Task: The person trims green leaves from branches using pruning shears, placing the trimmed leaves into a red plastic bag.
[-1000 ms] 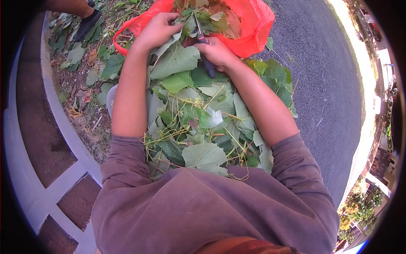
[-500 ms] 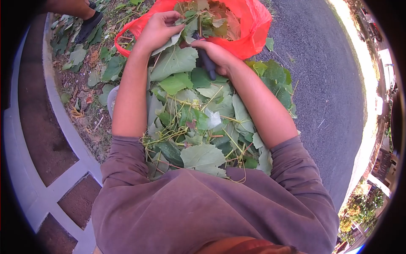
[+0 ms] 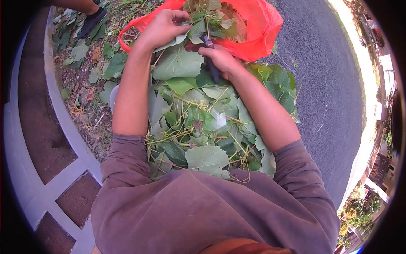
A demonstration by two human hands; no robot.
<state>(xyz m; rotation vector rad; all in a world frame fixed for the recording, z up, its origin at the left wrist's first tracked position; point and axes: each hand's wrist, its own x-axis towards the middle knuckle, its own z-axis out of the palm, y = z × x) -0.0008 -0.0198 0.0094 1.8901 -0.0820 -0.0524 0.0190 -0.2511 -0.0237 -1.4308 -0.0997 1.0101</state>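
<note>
1. Leaves [image 3: 196,32] at the mouth of the red bag [image 3: 264,29] seem pinched between thumb and fingers of the left hand [image 3: 164,28]
2. Right hand [image 3: 222,59] wraps around dark-handled shears [image 3: 214,73]
3. Shears' blades point in among the leaves

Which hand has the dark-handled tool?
The right hand: it grips the tool by its handle. No tool shows in the left hand, which is at the leaves.

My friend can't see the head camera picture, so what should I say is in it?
A person's right hand holds dark-handled clippers while their left hand touches green leaves by an open red bag. A big leaf pile lies between their arms, with a gray road to the right.
</note>
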